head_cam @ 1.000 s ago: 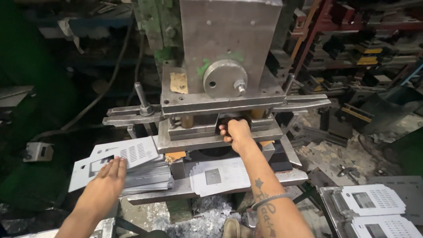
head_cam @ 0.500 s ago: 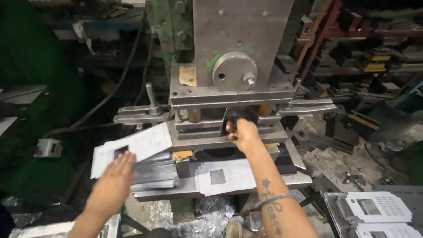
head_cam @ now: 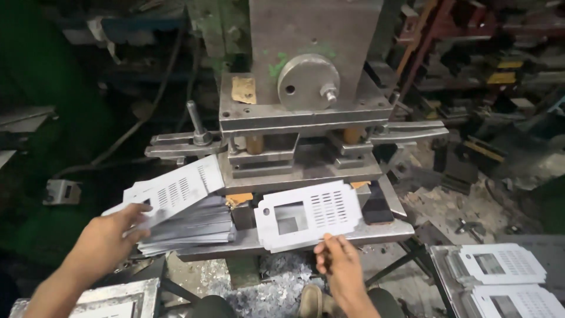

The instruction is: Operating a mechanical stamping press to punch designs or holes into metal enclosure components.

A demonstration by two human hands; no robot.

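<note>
My right hand (head_cam: 341, 268) pinches the near edge of a white punched metal plate (head_cam: 306, 215) with a square window and slots, held just in front of the press die (head_cam: 300, 171). To the left, my left hand (head_cam: 112, 235) grips the top plate (head_cam: 170, 191) of a stack of similar white plates (head_cam: 188, 227) and lifts its far end up at a tilt. The grey press ram (head_cam: 312, 65) stands above the die.
Two piles of punched plates (head_cam: 506, 280) lie in a tray at the lower right. Metal scrap (head_cam: 276, 288) litters the floor under the press bed. A lever (head_cam: 197, 123) sticks up at the press's left side. Dark racks fill the right background.
My right hand has drawn back from the die, bringing out a punched plate. My left hand has lifted the top plate of the stack higher.
</note>
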